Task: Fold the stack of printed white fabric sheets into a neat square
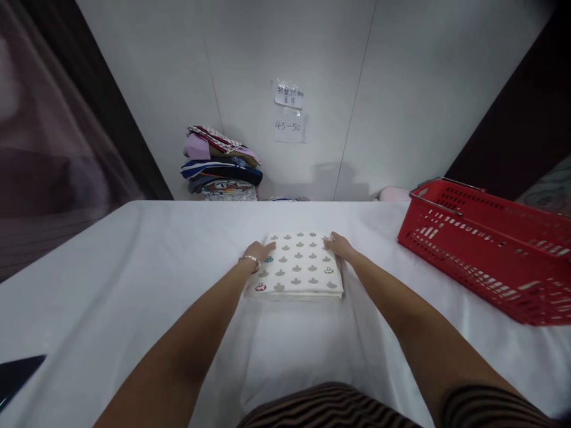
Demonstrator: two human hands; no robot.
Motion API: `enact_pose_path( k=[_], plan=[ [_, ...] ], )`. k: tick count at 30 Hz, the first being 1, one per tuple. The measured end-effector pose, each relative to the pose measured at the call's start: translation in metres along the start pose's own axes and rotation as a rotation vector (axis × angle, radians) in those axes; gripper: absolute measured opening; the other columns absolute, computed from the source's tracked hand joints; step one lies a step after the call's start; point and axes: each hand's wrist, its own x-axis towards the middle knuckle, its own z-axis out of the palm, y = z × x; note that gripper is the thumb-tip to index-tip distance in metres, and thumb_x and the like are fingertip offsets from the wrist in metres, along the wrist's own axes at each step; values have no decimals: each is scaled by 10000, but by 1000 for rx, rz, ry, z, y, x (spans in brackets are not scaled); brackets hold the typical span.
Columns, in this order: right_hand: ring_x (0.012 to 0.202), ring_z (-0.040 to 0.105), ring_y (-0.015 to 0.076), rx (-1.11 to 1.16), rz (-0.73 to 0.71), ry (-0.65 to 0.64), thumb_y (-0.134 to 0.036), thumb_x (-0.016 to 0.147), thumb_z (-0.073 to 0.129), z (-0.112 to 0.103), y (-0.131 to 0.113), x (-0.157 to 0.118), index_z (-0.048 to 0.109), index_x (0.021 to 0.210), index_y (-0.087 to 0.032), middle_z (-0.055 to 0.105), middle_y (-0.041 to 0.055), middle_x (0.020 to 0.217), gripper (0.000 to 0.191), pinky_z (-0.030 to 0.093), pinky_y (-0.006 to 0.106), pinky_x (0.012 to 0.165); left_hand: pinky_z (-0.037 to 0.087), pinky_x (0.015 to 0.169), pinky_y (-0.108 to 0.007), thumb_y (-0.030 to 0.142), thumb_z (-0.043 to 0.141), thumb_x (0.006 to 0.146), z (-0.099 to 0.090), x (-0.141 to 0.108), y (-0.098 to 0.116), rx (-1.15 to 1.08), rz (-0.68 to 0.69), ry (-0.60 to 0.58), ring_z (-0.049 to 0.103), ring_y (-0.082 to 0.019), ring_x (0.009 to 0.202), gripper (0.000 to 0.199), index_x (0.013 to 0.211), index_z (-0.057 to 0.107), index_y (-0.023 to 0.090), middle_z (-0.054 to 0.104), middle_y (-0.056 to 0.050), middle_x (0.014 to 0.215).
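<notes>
A neatly folded white cloth (298, 264) printed with rows of grey mushroom-like shapes, a few outlined in colour, lies flat on the white-covered table. What looks like thin clear plastic shows around its edges and in front of it. My left hand (257, 254) grips the cloth's left side, thumb on top, with a bracelet at the wrist. On the opposite side my right hand (339, 245) holds the far right edge, its thumb also on the print. The other fingers of both hands are largely hidden along the sides.
A red plastic basket (473, 255) with wire handles stands on the right of the white tabletop (178, 261). Past the far edge a stack of folded fabrics (223, 166) leans by the wall, under two paper notes (289, 126). A dark object (18, 374) lies at lower left.
</notes>
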Motion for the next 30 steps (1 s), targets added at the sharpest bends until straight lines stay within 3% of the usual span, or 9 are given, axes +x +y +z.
enact_pose_path(
  k=[4,9,11,13,15,18,20,25,30],
  plan=[
    [999,571,214,80,51,-26,-336,763,563,-3,9,-3,383,1320,-126,567,119,1186,621,448,283,813,459,745,-318,618,559,662,-9,5,7,-15,-1,-15,595,-299,971,653,1038,593,85,623,-194,1077],
    [738,620,171,216,104,-114,-384,753,585,2,8,-11,207,1404,-138,628,114,1059,792,496,268,607,457,770,-329,569,609,656,-37,39,27,58,119,95,594,-280,960,581,1037,592,131,634,-143,1072],
    [737,616,179,247,95,-141,-427,733,603,3,8,-11,312,1369,-149,639,112,1029,752,498,280,615,442,818,-343,537,596,683,-41,53,25,113,81,89,556,-294,1038,628,1153,528,126,582,-153,1169],
    [844,607,200,222,65,-94,-447,749,579,3,6,-7,452,1284,-142,621,121,1076,629,488,298,709,418,867,-344,541,531,733,-38,60,17,146,52,53,498,-298,1124,680,1256,437,116,496,-160,1277],
    [991,563,207,197,27,-23,-444,793,522,3,3,1,492,1249,-138,573,118,1172,550,441,302,833,386,918,-326,546,467,770,-31,57,10,165,72,38,437,-281,1192,683,1300,385,123,419,-143,1351],
    [1084,515,185,198,-20,-24,-446,824,474,2,-4,14,488,1256,-148,536,94,1237,525,384,273,909,311,998,-293,501,449,797,-19,31,8,215,219,100,381,-238,1240,600,1284,412,152,397,-98,1375],
    [1070,526,192,187,-37,-63,-443,804,505,2,-9,22,542,1204,-143,554,94,1218,501,388,266,896,253,1042,-295,473,439,814,-9,2,14,254,394,144,361,-222,1254,538,1251,454,160,423,-85,1358],
    [912,585,205,144,-81,-155,-335,723,614,8,-11,28,688,932,-145,671,62,971,291,424,248,789,157,1086,-392,548,413,811,25,-75,22,326,738,18,268,-236,1307,569,1281,434,229,353,-49,1409],
    [742,585,157,157,-104,-152,-365,727,596,10,-3,21,691,883,-141,676,40,852,289,430,210,636,75,1097,-423,529,328,856,41,-99,11,333,805,-6,211,-220,1330,531,1309,402,262,320,-29,1428]
  ],
)
